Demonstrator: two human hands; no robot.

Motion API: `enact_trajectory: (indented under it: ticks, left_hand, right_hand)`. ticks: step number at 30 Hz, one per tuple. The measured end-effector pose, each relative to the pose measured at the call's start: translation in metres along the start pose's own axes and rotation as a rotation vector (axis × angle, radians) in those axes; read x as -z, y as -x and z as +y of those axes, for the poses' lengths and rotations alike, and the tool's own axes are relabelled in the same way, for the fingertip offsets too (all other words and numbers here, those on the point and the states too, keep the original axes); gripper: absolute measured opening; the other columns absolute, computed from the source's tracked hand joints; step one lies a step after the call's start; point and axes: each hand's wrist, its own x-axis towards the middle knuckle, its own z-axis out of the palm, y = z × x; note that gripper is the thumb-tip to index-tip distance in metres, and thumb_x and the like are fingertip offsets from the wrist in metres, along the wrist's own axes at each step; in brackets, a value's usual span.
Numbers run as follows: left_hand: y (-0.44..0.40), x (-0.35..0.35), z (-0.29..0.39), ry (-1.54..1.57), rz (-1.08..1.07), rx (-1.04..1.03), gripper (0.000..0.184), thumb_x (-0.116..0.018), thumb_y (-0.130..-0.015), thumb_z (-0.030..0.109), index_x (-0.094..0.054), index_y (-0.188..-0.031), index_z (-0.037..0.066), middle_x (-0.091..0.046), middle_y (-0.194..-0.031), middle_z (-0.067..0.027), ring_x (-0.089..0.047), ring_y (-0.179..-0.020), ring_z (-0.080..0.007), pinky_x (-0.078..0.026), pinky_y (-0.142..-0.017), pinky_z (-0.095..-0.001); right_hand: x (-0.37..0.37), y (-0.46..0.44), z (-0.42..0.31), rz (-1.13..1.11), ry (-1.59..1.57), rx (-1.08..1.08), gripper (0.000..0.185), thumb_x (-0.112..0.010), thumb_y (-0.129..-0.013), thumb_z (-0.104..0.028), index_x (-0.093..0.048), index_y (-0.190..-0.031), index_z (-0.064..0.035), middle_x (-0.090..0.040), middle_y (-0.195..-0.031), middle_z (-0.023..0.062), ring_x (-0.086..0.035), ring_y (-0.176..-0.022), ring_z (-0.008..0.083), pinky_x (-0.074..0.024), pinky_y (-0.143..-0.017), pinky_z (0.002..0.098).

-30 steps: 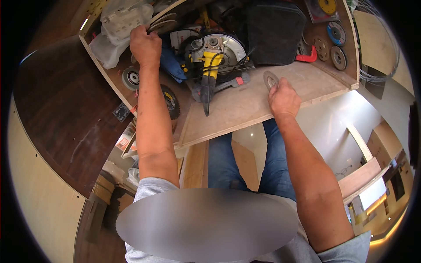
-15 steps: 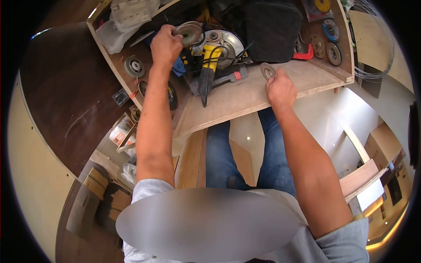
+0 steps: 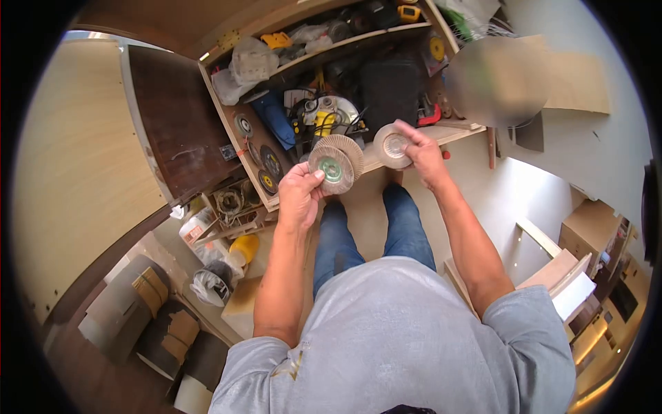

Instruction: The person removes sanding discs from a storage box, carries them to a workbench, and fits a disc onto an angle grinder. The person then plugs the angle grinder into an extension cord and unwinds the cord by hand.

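L hand (image 3: 300, 194) pinching 2 vis. flap discs (image 3: 331, 170), R hand (image 3: 427, 163) pinching 1 pale disc (image 3: 394, 146), at their 2 o'clock

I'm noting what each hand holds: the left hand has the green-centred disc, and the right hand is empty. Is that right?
Not quite: the right hand is not empty. The head view shows it holding a pale disc. The left hand does have the green-centred disc.
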Motion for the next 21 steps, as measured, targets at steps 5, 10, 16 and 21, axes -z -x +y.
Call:
enact_trajectory:
  ticks: [5, 10, 16, 21]
  left_hand:
    - [0.042, -0.043, 0.033, -0.060, -0.105, -0.045, 0.022, -0.063, -0.092, -0.002, -0.061, -0.114, -0.006, -0.072, -0.104, -0.0132, -0.073, -0.088, -0.0212, -0.064, -0.079, -0.0387]
    - [0.074, -0.086, 0.071, -0.104, -0.175, -0.148, 0.025, -0.064, -0.091, -0.003, -0.059, -0.115, -0.007, -0.070, -0.105, -0.0145, -0.072, -0.089, -0.0221, -0.064, -0.078, -0.0393]
    - [0.100, -0.114, 0.090, -0.162, -0.239, -0.202, 0.025, -0.065, -0.091, -0.004, -0.059, -0.114, -0.009, -0.070, -0.105, -0.0161, -0.072, -0.088, -0.0229, -0.064, -0.076, -0.0404]
    - [0.115, -0.131, 0.093, -0.146, -0.255, -0.242, 0.024, -0.066, -0.090, -0.004, -0.060, -0.113, -0.008, -0.071, -0.104, -0.0155, -0.072, -0.087, -0.0219, -0.065, -0.075, -0.0392]
  right_hand:
    - [-0.015, 0.068, -0.051, -0.310, -0.177, 0.054, 0.035, -0.061, -0.103, -0.022, -0.065, -0.129, 0.0004, -0.071, -0.117, 0.0076, -0.069, -0.103, 0.0142, -0.0568, -0.092, 0.0324]
    - [-0.037, 0.111, -0.100, -0.334, -0.314, 0.185, 0.036, -0.068, -0.098, -0.018, -0.064, -0.128, 0.0023, -0.071, -0.116, 0.0071, -0.067, -0.103, 0.0117, -0.0542, -0.092, 0.0283]
    - [-0.046, 0.137, -0.139, -0.346, -0.234, 0.415, 0.029, -0.072, -0.094, -0.009, -0.068, -0.119, 0.0046, -0.074, -0.102, 0.0060, -0.068, -0.088, 0.0085, -0.0559, -0.081, 0.0236]
    - [-0.051, 0.147, -0.143, -0.149, -0.184, 0.499, 0.020, -0.074, -0.094, -0.015, -0.072, -0.105, 0.0022, -0.071, -0.090, 0.0018, -0.061, -0.075, 0.0040, -0.0505, -0.068, 0.0200]
